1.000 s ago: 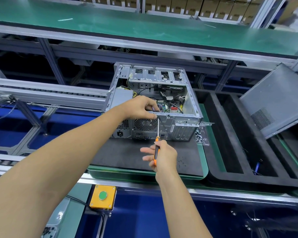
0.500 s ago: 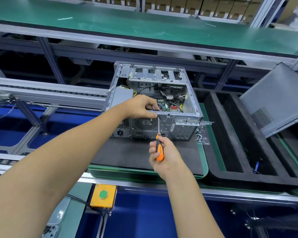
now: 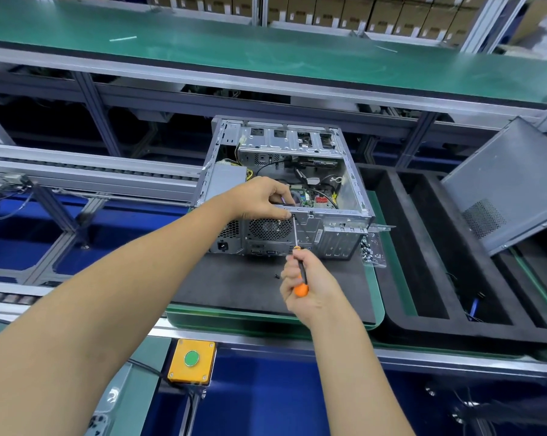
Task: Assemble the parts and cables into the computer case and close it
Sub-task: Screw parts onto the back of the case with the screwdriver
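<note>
The left hand (image 3: pixel 259 198) is gripping the top rear edge of the open computer case (image 3: pixel 284 190) lying on the table (image 3: pixel 380 278); the right hand (image 3: pixel 310 286) is pinching a screwdriver (image 3: pixel 298 253) at its rear panel; the side panel (image 3: pixel 511 180) is waiting off to the right, so closing is remaining

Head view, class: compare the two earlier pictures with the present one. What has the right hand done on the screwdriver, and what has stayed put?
The right hand has closed: its spread fingers curled round the orange handle of the screwdriver, and it now grips it. The tip stays at the rear top edge of the computer case. The left hand still holds that edge beside the tip.
</note>
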The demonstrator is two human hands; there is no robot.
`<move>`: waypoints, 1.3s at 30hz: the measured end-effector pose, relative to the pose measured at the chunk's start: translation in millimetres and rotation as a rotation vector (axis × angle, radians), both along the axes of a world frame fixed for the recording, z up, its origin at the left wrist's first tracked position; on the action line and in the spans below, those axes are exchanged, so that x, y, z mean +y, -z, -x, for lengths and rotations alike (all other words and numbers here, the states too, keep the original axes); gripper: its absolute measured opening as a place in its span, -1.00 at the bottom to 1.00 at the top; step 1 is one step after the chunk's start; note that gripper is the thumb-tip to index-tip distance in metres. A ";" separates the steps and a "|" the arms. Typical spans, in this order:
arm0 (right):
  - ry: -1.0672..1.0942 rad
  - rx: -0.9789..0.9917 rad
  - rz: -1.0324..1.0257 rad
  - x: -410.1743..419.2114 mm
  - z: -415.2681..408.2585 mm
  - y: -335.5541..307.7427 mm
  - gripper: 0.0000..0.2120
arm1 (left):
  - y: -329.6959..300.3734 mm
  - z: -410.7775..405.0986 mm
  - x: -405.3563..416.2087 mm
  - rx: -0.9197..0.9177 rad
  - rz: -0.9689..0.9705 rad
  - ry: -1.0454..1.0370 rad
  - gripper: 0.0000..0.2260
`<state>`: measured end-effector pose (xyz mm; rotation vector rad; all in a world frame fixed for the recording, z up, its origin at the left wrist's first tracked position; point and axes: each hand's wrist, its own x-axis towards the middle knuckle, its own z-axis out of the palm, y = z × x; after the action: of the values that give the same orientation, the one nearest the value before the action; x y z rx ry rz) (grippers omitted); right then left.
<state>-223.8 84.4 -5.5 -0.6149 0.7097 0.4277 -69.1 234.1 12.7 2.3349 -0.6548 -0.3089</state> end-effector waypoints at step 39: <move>0.050 -0.239 1.195 22.2 10.4 14.5 -0.83 | -7.4 4.6 -1.4 0.072 0.052 -0.010 -0.77</move>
<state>-234.3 106.6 -20.0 -1.7315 0.7033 -0.1773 -73.8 232.6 20.1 2.2656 -0.6089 -0.3659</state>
